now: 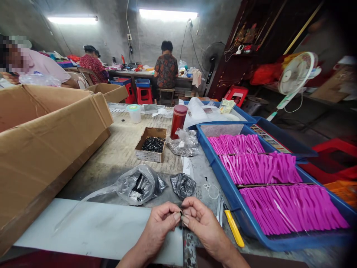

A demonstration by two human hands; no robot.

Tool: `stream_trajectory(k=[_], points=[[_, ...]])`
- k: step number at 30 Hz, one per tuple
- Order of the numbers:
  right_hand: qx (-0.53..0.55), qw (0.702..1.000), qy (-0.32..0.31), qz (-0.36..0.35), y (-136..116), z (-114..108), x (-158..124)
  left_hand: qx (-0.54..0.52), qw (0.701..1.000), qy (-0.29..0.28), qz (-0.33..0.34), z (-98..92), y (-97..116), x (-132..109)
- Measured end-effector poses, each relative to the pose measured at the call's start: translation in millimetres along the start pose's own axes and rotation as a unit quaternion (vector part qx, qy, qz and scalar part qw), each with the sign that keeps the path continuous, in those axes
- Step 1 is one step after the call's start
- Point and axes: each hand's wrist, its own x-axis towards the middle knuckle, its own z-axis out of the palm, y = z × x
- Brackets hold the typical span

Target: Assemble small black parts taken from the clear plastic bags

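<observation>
My left hand (163,223) and my right hand (202,221) meet over the table's near edge, their fingertips pinched together. Between them shows a tiny black part (181,213), mostly hidden by the fingers; its kind cannot be made out. Just beyond the hands lie an open clear plastic bag (142,186) with black pieces in it and a smaller dark plastic bag (183,185). A yellow-handled screwdriver (233,227) rests to the right of my right hand. Under my left hand is a pale flat sheet (97,227).
A large cardboard box (52,149) stands at left. Blue trays hold rows of magenta plastic pieces (292,208) at right. Farther back are a small box of black parts (151,145), a bag of metal bits (184,147), and a red flask (178,121). Several people sit beyond.
</observation>
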Motion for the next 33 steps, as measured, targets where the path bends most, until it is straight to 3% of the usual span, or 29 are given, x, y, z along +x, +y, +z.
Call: stream_trajectory(k=[16,33], points=[[0.09,0.995,0.045,0.008,8.5,0.5,1.6,-0.032,0.999,0.0,-0.002,-3.1,-7.0,0.7],[0.11,0.993,0.039,-0.003,14.1,1.9,3.3,-0.005,1.0,-0.006,0.014,-4.5,-8.8,0.5]])
